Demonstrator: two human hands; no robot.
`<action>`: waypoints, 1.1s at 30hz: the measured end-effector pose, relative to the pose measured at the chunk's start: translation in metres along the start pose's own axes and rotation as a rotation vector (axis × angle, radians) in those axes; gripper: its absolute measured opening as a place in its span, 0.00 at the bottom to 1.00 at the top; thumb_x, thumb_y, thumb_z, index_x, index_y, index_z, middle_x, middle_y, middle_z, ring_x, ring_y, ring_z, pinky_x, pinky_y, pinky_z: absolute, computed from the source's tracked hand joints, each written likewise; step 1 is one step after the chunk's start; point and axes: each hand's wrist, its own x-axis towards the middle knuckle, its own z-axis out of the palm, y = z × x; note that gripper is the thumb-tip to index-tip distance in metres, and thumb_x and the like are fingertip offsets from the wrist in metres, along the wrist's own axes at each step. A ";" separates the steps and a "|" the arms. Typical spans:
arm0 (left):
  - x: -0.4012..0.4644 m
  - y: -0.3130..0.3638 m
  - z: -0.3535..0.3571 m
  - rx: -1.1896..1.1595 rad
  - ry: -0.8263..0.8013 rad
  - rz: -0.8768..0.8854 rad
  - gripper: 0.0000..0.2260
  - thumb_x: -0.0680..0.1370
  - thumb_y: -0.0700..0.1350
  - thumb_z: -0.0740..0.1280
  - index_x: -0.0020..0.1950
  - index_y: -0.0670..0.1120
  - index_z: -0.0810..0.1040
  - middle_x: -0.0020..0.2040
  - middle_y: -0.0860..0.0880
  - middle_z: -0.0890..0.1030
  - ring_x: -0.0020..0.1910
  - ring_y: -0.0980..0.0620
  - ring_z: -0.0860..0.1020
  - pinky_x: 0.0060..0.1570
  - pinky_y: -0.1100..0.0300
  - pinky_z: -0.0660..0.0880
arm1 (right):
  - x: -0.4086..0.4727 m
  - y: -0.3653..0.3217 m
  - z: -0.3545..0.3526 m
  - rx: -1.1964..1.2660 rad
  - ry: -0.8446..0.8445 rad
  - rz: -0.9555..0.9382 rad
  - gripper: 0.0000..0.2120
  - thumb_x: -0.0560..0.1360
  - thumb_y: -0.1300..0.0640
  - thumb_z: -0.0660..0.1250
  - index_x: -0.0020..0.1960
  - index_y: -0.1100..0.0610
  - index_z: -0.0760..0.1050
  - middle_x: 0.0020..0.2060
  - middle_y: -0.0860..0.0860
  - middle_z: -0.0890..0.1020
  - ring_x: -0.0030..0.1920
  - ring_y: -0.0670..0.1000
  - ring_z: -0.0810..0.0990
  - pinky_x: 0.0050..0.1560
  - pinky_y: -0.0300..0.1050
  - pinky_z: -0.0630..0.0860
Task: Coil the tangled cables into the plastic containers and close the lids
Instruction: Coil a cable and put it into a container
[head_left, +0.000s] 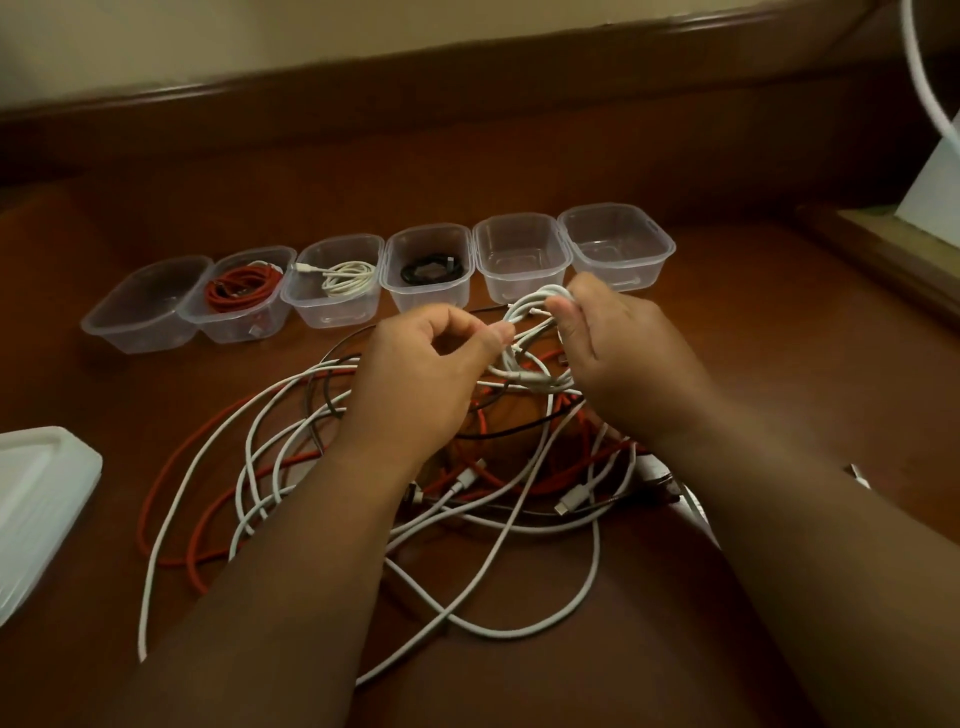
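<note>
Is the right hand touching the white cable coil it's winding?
Touching. The head view shows the right hand with its fingers curled round the white cable coil, loops passing under the thumb.

This looks like a room in a home: a polished brown wooden desk (675, 171) with a raised moulded edge stands against a plain cream wall (260, 36), lit dimly and warmly, with household charging cables (467, 519) and small plastic tubs (519, 254) on it.
</note>
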 end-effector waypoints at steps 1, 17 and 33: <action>0.000 0.001 0.000 -0.102 -0.052 -0.076 0.08 0.79 0.50 0.69 0.44 0.47 0.81 0.33 0.50 0.81 0.36 0.50 0.82 0.44 0.47 0.82 | 0.000 0.001 0.000 -0.004 0.004 -0.002 0.11 0.84 0.48 0.52 0.47 0.51 0.66 0.31 0.44 0.71 0.30 0.45 0.70 0.29 0.43 0.63; -0.008 0.014 0.014 -0.779 -0.052 -0.329 0.06 0.79 0.39 0.67 0.44 0.44 0.83 0.40 0.47 0.86 0.39 0.55 0.84 0.38 0.63 0.80 | -0.004 -0.016 0.003 0.753 0.148 0.272 0.16 0.85 0.50 0.52 0.40 0.50 0.70 0.29 0.45 0.70 0.29 0.45 0.67 0.30 0.48 0.66; -0.011 0.009 0.026 -0.992 -0.076 -0.390 0.07 0.80 0.40 0.65 0.57 0.46 0.76 0.41 0.50 0.84 0.39 0.56 0.83 0.40 0.62 0.77 | -0.002 -0.012 0.010 0.346 0.101 0.166 0.14 0.85 0.52 0.53 0.41 0.45 0.66 0.31 0.45 0.72 0.31 0.39 0.72 0.29 0.30 0.66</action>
